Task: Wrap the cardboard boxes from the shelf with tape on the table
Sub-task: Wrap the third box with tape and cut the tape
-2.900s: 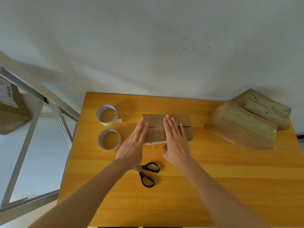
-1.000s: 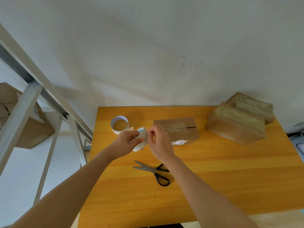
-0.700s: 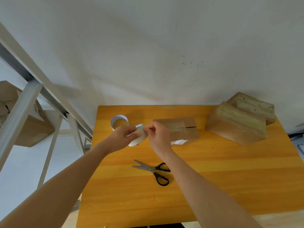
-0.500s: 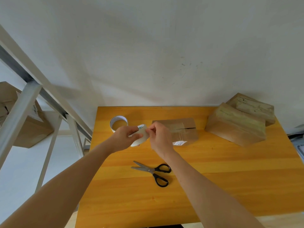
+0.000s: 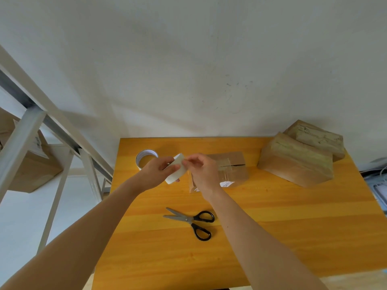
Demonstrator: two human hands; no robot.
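table [image 5: 272,237]: three boxes [image 5: 293,164], two tape rolls [image 5: 146,159]; shelf box [image 5: 35,172], perhaps two.

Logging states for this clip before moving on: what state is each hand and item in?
left hand: grips the held tape roll above the table.
right hand: pinches that roll's edge.
spare tape roll: lying flat on the table.
scissors: on the table, blades parted.
plain box: flaps folded down, on the table.
front wrapped box: taped over, at right.
rear wrapped box: taped over, behind it.

Pale tape roll [image 5: 177,171] tilted, held off the table [image 5: 272,227]. Flat brown box [image 5: 232,168] just behind it. Two taped boxes [image 5: 293,162] far right, touching.
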